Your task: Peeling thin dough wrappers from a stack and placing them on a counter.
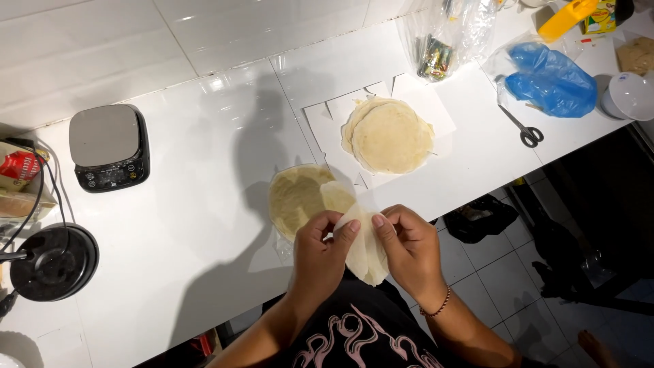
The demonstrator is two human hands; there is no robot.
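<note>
Two hands worked at the near edge of the white glossy surface (204, 225). The left hand (320, 255) and the right hand (409, 249) each pinched, thumb against forefinger, one thin pale wrapper sheet (364, 255), which hung folded and limp between them, just off the surface edge. Just beyond the left hand lay one round, flat, dull yellowish dough disc (296, 197), its right side partly covered by a turned-up flap of sheet. Farther back sat one small stack of round flatbreads (390, 136), cream with faint brown spots, resting on white paper squares (436, 102); the edges showed at least two discs, the exact count unclear. At the left stood one black digital kitchen scale (109, 146) with a brushed metal top, and nearer, one round black appliance (54, 262) with a cord. At the right lay one pair of black-handled scissors (524, 129), one crumpled blue plastic bag (548, 78) inside clear film, one white bowl (630, 95), and one clear plastic bag (446, 37) of small items. The right wrist wore one beaded bracelet (439, 305)
</note>
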